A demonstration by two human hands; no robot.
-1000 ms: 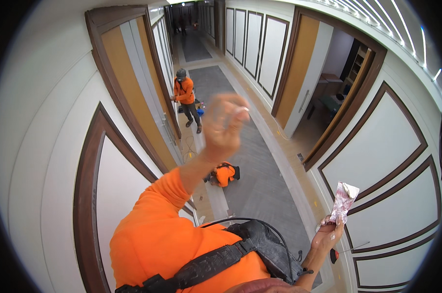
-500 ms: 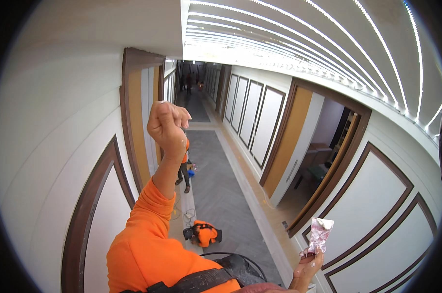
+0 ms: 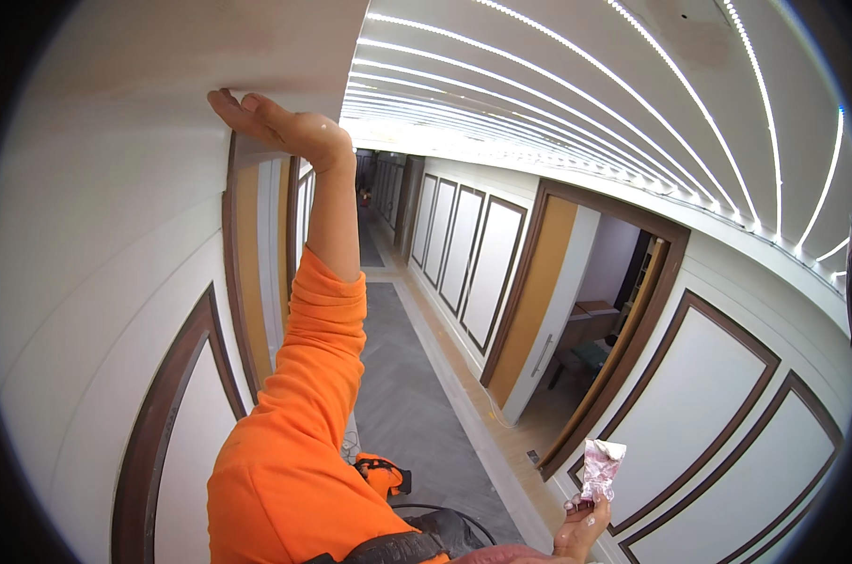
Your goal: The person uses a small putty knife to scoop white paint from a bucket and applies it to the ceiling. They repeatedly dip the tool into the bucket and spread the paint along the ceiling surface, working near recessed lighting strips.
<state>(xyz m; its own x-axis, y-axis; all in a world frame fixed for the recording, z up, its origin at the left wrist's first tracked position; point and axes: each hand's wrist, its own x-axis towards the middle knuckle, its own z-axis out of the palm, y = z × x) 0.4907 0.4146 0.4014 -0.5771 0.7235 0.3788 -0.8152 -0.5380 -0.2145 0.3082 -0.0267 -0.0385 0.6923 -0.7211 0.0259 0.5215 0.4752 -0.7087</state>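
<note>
Reaching overhead, the left hand (image 3: 280,127) bends sharply back at the wrist, its fingers pointing left at the ceiling soffit (image 3: 177,61); I cannot tell whether they touch it or pinch anything. The hands are well apart: low on the right, the right hand (image 3: 584,528) is clamped on the lower end of a flat pink-and-white card (image 3: 599,477), holding it upright with a pale paste lump (image 3: 610,450) near its top. Half a second ago the left hand was curled lower, in front of the corridor; now it has risen and stretched leftward. In view are one card, one crouching co-worker (image 3: 379,475), one open doorway (image 3: 586,343) and four tall wall panels (image 3: 494,273) beyond it.
</note>
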